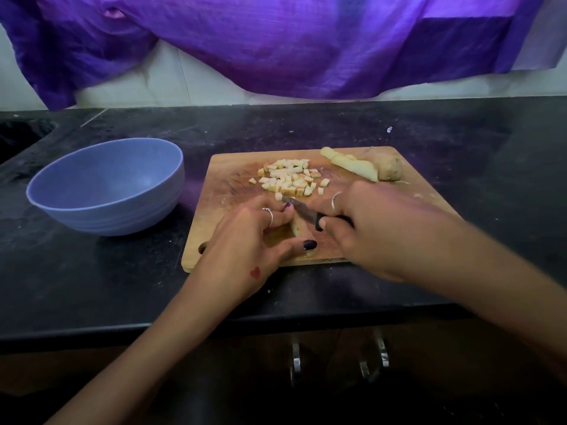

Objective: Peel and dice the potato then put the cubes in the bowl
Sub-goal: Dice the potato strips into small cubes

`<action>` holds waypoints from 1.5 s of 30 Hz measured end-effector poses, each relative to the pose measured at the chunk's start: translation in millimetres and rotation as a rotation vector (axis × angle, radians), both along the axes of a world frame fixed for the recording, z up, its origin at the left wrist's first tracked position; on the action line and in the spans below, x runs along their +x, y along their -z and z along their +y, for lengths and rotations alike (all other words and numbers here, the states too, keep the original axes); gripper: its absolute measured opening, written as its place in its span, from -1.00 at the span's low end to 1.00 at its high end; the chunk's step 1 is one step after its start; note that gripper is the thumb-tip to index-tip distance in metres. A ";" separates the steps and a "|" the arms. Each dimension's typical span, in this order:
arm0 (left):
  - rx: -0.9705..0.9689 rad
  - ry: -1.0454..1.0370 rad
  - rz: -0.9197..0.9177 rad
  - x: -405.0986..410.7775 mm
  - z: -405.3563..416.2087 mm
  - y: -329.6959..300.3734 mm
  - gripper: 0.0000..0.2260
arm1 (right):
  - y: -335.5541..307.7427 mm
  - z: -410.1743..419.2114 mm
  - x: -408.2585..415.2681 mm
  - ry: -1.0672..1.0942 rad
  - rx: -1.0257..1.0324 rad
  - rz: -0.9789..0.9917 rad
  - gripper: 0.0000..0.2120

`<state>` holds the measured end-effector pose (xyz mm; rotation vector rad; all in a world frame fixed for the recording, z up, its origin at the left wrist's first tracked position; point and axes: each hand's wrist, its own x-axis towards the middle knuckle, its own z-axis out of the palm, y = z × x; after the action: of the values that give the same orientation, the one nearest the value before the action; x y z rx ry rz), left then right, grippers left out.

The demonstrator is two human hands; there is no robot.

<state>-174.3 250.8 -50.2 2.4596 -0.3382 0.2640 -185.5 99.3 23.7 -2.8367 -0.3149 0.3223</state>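
On the wooden cutting board (233, 167) lies a heap of several pale potato cubes (290, 177). My left hand (245, 237) holds a peeled potato piece (299, 228) down on the near part of the board, fingers curled over it. My right hand (365, 228) grips a black-handled knife (302, 211) whose blade lies across that piece, tip pointing left. At the board's far right corner rest peeled potato slices (352, 164) and an unpeeled end (391, 170). The blue bowl (107, 185) stands to the left of the board, with nothing visible inside.
The board sits on a dark counter (460, 142) whose front edge runs below my wrists. A purple cloth (291, 41) hangs over the wall behind. A dark sink recess (21, 133) lies far left. Metal handles (372, 357) show below the counter.
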 end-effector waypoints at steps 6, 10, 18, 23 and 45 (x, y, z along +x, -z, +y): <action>-0.031 -0.038 -0.017 3.4 -1.6 0.8 -0.46 | 7.9 -6.3 -16.7 0.011 0.057 0.006 -0.69; -0.031 -0.039 -0.026 2.9 -1.0 1.9 -0.45 | 3.7 -15.0 -28.2 0.006 0.048 -0.018 -0.76; 0.021 -0.004 0.011 4.7 4.0 -4.0 -0.44 | 18.3 -0.9 -27.0 0.086 0.111 -0.004 -0.79; -0.009 -0.038 -0.005 3.9 2.0 -3.9 -0.44 | 9.9 -6.7 -40.3 0.066 0.064 0.067 -0.73; -0.112 -0.052 0.029 5.3 1.4 3.0 -0.50 | 24.3 21.0 -13.0 0.215 0.017 0.071 -0.79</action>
<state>-169.0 252.2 -53.2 2.3613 -0.2400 0.2615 -198.6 120.3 -0.6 -2.8006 0.0021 0.3713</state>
